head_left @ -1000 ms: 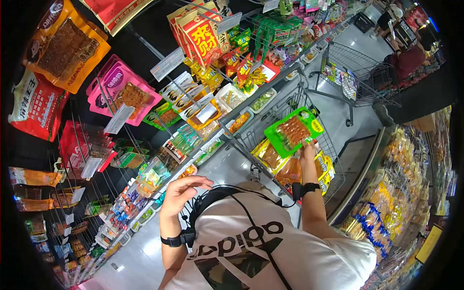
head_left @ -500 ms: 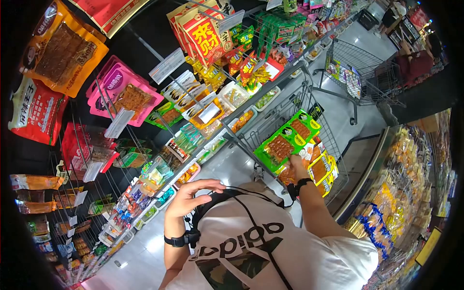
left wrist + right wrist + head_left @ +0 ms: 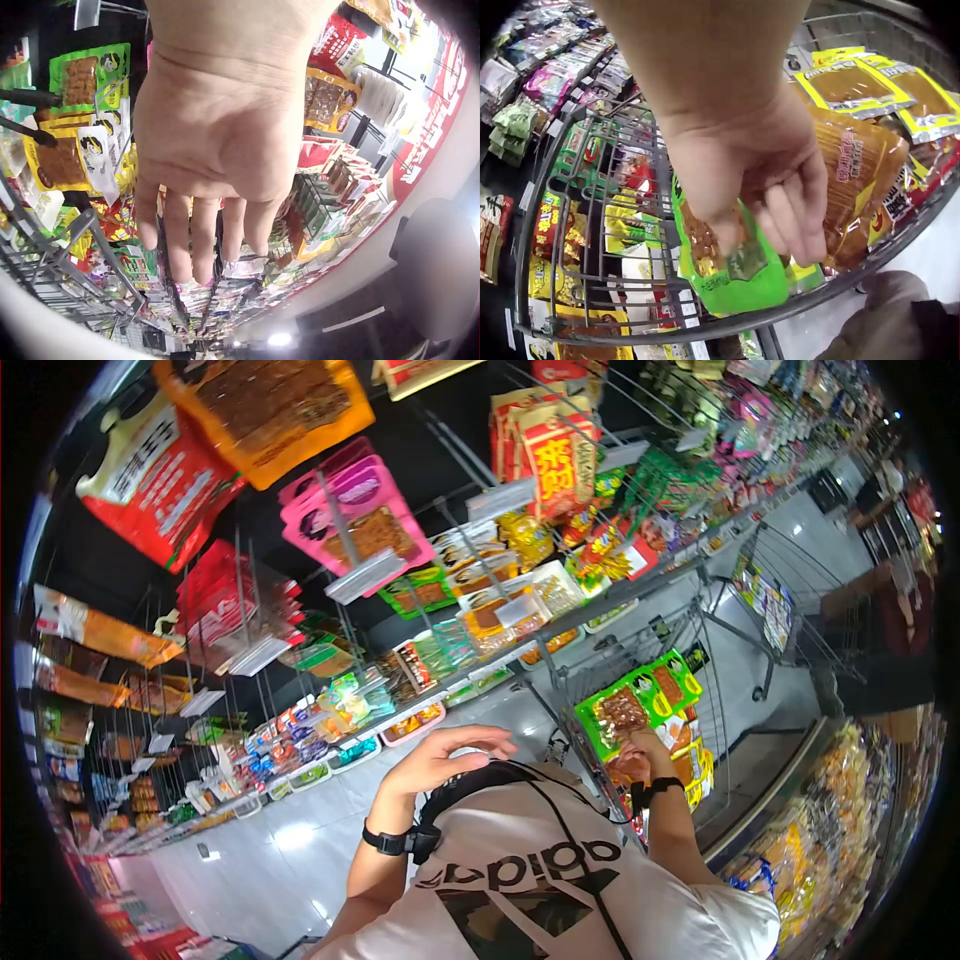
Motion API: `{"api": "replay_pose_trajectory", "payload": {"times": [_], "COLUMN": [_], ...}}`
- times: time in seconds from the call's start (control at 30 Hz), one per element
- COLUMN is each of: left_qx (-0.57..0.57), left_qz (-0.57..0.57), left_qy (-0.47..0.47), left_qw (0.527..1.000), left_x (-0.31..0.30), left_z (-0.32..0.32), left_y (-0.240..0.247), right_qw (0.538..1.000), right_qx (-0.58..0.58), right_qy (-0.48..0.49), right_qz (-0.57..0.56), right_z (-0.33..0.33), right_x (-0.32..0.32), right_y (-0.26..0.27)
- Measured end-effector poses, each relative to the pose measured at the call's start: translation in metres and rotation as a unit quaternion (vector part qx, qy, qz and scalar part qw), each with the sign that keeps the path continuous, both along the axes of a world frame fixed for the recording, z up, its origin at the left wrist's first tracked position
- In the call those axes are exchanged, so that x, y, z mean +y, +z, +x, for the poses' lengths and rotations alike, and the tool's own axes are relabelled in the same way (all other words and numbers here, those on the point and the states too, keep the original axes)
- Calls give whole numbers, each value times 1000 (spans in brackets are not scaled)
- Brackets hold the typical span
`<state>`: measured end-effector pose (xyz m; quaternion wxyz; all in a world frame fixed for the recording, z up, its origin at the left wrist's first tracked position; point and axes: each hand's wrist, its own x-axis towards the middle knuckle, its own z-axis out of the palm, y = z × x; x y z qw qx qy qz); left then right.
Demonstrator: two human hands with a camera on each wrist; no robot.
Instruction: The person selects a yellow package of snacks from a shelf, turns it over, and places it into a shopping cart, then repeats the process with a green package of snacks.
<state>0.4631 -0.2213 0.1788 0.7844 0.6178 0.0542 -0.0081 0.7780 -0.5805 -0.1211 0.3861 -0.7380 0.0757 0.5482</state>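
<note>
Snack packs (image 3: 668, 682) lie in the cart (image 3: 705, 329), right of the shelving (image 3: 410, 455), apparently with a second cart (image 3: 765, 610) ahead.

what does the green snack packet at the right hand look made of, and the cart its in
Green snack packet: probably thin glossy plastic, as it catches bright highlights and its edges look flexible.

Shopping cart: likely metal, a grey grid of slim, smooth bars; whether they are plated or coated isn't clear.
</note>
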Motion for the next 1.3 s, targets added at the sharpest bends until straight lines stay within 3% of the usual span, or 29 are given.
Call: {"api": "replay_pose_trajectory", "payload": {"times": [0.07,0.13,0.23,0.27,0.37,0.47,0.53,0.57,0.77,0.8,0.83,0.97,1.03,1.13,1.2,1.27,1.3], "left_qx": [-6,-17,-26,-28,-46,-66,-70,-67,-59,-55,-51,-66,-56,-67,-60,-60,-58], "left_qz": [-5,-12,-18,-18,-25,-27,-19,-14,-5,-6,-8,-34,-56,-72,-83,-90,-79], "left_qy": [6,13,33,42,75,105,127,142,263,287,310,384,430,475,495,507,513], "left_qw": [1000,1000,999,999,996,992,989,987,963,956,949,920,899,874,863,855,853], "left_x": [2,6,11,13,17,19,20,20,5,1,-4,-33,-49,-67,-76,-80,-81], "left_z": [-6,-15,-29,-34,-50,-70,-81,-89,-141,-150,-158,-180,-190,-203,-207,-213,-213], "left_y": [1,0,-6,-7,-5,-4,-4,-3,-5,-6,-9,-13,-18,-22,-19,-13,-13], "right_qw": [998,993,989,982,939,891,867,879,858,874,888,876,874,783,811,846,865], "right_qx": [-45,-75,-51,-25,-59,-93,-110,-104,-221,-212,-203,-312,-332,-482,-437,-383,-350], "right_qy": [21,87,113,172,268,384,384,360,365,335,306,293,315,361,359,317,275], "right_qz": [34,32,86,77,209,222,299,295,286,282,276,223,165,159,151,192,231], "right_z": [7,11,7,11,-12,-29,-40,-48,-67,-68,-68,-57,-63,-23,-53,-64,-48], "right_x": [15,48,89,103,172,244,293,319,462,481,497,553,566,613,588,593,606], "right_y": [2,50,78,95,156,202,206,210,184,175,164,112,115,3,77,75,34]}}
